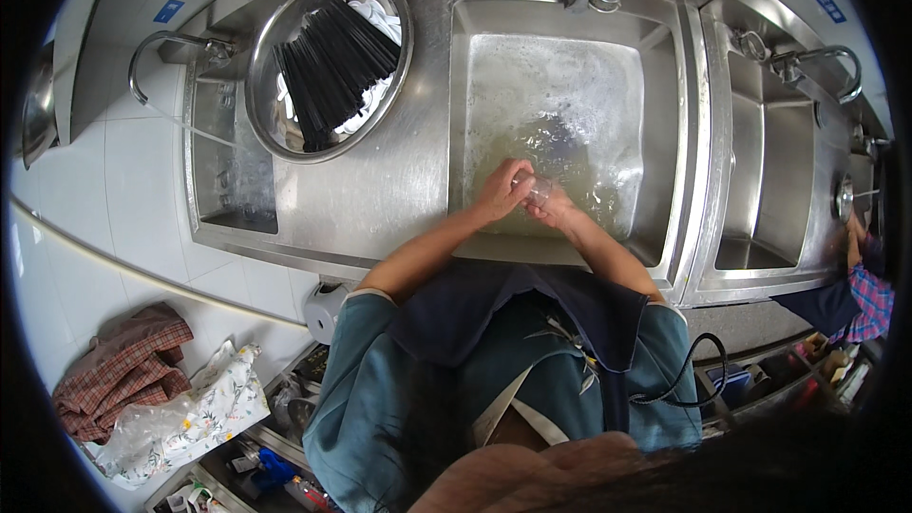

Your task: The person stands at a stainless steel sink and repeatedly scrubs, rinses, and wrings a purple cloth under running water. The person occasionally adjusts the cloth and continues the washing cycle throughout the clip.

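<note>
Between my two hands is a small clear cup (539,189), held over the near part of a wide steel sink (570,249). My left hand (504,189) grips one end, its fingers curled at the rim. Around the other end my right hand (552,208) is wrapped from below. Cloudy, foamy water (556,78) fills the sink basin, and ripples spread just beyond my hands. Whether anything lies under the water cannot be seen.
A steel bowl (256,121) holds black chopsticks (335,64) and white spoons (377,18) on the left counter. Beyond it a tap (171,35) runs into a small basin (228,222) with glasses. Rightward are another sink (776,178) and a person's hand (853,224).
</note>
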Tool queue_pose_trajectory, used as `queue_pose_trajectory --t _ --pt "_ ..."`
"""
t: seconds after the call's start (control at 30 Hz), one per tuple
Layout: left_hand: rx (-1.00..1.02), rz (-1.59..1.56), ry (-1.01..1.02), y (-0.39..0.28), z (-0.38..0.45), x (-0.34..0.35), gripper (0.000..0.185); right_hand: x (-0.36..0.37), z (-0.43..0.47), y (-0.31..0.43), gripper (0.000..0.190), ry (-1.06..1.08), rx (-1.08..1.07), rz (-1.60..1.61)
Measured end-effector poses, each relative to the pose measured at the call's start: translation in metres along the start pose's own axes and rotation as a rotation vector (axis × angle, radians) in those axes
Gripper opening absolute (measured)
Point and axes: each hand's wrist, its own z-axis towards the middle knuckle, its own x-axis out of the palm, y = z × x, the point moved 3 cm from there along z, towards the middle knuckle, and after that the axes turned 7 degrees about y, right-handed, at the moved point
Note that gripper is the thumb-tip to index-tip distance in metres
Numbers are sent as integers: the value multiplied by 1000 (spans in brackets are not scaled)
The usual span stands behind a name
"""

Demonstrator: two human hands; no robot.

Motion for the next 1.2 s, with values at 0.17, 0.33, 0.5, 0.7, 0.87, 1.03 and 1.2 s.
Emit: queue_pose_trajectory --t 0.17,0.33,0.5,0.7,0.87,1.03,1.2 --pt "-370 -405 775 46 -34 19 52 20 -26 -21 13 -313 323 1239" --pt "-302 24 465 12 -6 1 49 33 -26 -5 13 -144 754 1993" --pt "-268 198 195 -18 -4 -14 39 60 -25 29 14 28 1019 2439" --pt "-309 62 714 32 -22 14 42 33 -26 -9 16 -487 336 1206" --pt "-287 188 431 3 -12 0 43 64 -22 49 15 133 976 2804" --pt "-411 -174 887 23 -23 7 43 20 -35 -9 16 -332 474 1675" --pt "-327 74 663 3 -5 -5 43 40 -28 4 18 -391 707 2072"
